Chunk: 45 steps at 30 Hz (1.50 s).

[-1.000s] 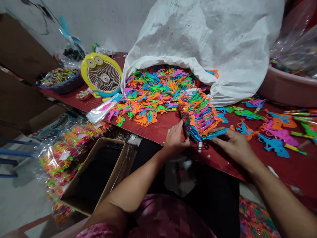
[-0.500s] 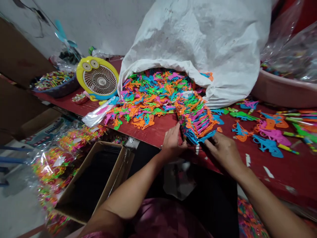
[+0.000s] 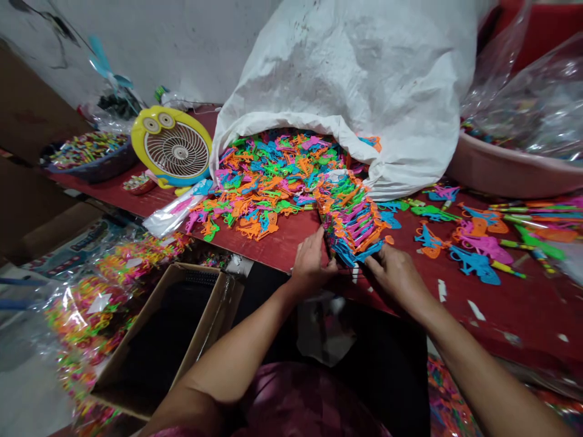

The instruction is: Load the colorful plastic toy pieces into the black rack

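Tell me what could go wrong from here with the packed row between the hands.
The row of plastic pieces reaches close to the front edge of the red table, so a bump from the left hand or right hand might spill some. Loose pieces crowd its far left side and could snag or mix in. The clear packet at the table's edge might slip off.

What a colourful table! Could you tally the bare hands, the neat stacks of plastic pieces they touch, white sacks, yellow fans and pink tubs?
Hands: 2, the left hand and the right hand
Stack of plastic pieces: 1
White sack: 1
Yellow fan: 1
Pink tub: 1
Total: 6
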Available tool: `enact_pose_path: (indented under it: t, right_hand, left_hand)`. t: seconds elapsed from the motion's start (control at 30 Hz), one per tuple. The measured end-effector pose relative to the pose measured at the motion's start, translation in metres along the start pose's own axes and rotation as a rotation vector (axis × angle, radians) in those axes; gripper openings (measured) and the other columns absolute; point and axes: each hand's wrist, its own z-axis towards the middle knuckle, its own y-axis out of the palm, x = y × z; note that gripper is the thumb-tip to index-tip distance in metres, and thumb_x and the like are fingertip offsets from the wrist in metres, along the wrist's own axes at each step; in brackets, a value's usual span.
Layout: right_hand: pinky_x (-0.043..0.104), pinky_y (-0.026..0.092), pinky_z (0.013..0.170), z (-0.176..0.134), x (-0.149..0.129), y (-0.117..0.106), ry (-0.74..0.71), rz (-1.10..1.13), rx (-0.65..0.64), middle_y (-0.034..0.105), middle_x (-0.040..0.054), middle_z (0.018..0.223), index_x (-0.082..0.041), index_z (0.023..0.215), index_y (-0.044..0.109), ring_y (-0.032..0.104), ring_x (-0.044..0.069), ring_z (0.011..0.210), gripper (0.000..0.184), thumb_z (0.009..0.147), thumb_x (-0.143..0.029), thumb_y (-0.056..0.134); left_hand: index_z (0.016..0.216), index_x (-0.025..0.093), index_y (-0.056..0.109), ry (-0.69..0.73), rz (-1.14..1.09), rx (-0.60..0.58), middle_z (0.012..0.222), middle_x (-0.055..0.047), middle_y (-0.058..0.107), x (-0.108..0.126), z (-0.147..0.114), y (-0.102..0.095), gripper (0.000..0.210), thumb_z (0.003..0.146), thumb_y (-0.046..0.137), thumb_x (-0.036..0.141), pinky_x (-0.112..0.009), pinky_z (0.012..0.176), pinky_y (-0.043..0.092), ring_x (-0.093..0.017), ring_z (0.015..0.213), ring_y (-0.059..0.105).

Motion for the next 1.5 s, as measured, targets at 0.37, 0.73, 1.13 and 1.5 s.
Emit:
enact_pose_path:
  t: [0.37,0.73,1.13,1.5]
  right_hand:
    - [0.028,0.034,0.062,-0.006,-0.008,-0.002,-0.078,-0.209,0.018,0.071,0.0123,0.087,-0.016,0.096,0.063,0.065,0.023,0.076,0.030,0.096,-0.035,0.041]
    - [0.030,0.037,0.067,-0.003,-0.025,0.003,0.069,-0.285,-0.138,0.072,0.0167,0.106,-0.012,0.122,0.057,0.068,0.026,0.088,0.034,0.102,-0.029,0.036]
    - [0.028,0.045,0.079,-0.020,0.046,-0.018,0.091,0.181,0.118,0.074,0.0098,0.105,-0.017,0.109,0.066,0.066,0.021,0.093,0.026,0.093,-0.027,0.049]
    - [0.028,0.036,0.071,-0.022,0.036,-0.012,0.066,0.158,0.092,0.071,0.0055,0.097,-0.020,0.096,0.068,0.062,0.020,0.088,0.019,0.091,-0.024,0.050]
  left_hand:
    - [0.151,0.016,0.033,-0.022,0.020,-0.052,0.143,-0.018,0.055,0.000,0.002,-0.006,0.086,0.073,0.067,0.024,-0.052,0.110,0.040,-0.035,0.131,0.052]
    - [0.136,0.019,0.051,0.030,-0.065,-0.017,0.129,-0.014,0.062,-0.010,0.004,-0.004,0.069,0.070,0.072,0.021,-0.054,0.109,0.042,-0.035,0.124,0.055]
    - [0.125,0.019,0.054,0.078,-0.040,-0.087,0.121,-0.010,0.064,-0.017,0.009,-0.011,0.052,0.076,0.071,0.026,-0.044,0.104,0.045,-0.026,0.117,0.059]
    - [0.102,0.016,0.059,-0.005,-0.175,-0.250,0.102,-0.009,0.070,-0.028,0.030,-0.034,0.036,0.075,0.070,0.037,-0.041,0.092,0.052,-0.023,0.099,0.066]
